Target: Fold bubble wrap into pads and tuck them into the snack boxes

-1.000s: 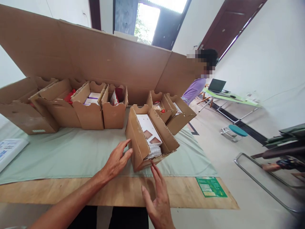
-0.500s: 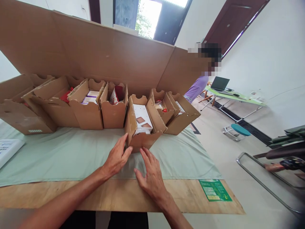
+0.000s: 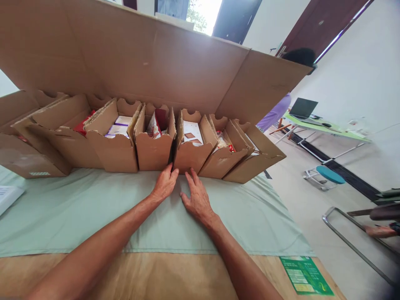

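A cardboard bin stands in the row, with a white box with brown squares printed on it inside. At the bin's lower left front corner is my left hand, fingers stretched forward and the tips at the cardboard. My right hand lies low before the bin's front, fingers spread and fingertips at its bottom edge. Neither hand grasps anything. Left of this bin stands one with a red and white packet; to its right, a bin holds clear and red packaging.
More cardboard bins stand to the left before a tall cardboard panel. A pale green cloth covers most of the wooden table. A person in a purple sleeve is behind the panel; another person's hand shows at right.
The bin with the white box has slid back from its forward position into line with the others. Both hands have moved forward with it, and the view has shifted.
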The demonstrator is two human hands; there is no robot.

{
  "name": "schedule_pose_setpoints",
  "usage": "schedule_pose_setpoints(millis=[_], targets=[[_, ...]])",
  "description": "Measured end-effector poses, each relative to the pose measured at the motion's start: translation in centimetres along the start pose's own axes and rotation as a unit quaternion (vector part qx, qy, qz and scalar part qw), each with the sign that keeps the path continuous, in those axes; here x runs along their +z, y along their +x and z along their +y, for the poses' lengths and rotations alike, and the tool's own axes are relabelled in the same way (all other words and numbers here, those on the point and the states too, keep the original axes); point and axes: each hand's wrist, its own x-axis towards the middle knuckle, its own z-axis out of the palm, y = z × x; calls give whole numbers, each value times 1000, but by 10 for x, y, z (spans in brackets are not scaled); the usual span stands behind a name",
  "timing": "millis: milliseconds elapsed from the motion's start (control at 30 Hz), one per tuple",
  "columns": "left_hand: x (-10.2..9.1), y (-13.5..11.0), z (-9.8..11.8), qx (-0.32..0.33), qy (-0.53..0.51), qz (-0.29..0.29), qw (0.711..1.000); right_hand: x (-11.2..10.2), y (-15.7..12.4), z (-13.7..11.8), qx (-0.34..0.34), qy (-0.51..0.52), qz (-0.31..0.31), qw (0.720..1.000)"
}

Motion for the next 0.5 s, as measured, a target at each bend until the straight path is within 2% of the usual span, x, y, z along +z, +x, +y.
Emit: schedule_pose_setpoints(millis=[100,200,300,400,467,500], targets=[[1,-12,-6,-4,8,-18,1000,5,-4,7,-2,10,17,1000],[-13,-41,-10,6,20,-43,999,1,-13,3,-26,38,47,998],[-33,-82,-15,76,60,-125,987,-13,-12,-20,-40,106,64,991],[-45,-116,-20,163,117,-196,960,-37,14,-59,-40,169,40,984],[-46,-124,-18,190,101,-181,960,-54,46,-88,-51,154,26,986],[-46,-124,-16,184,66,-149,969,-60,65,-100,-53,128,19,990]])
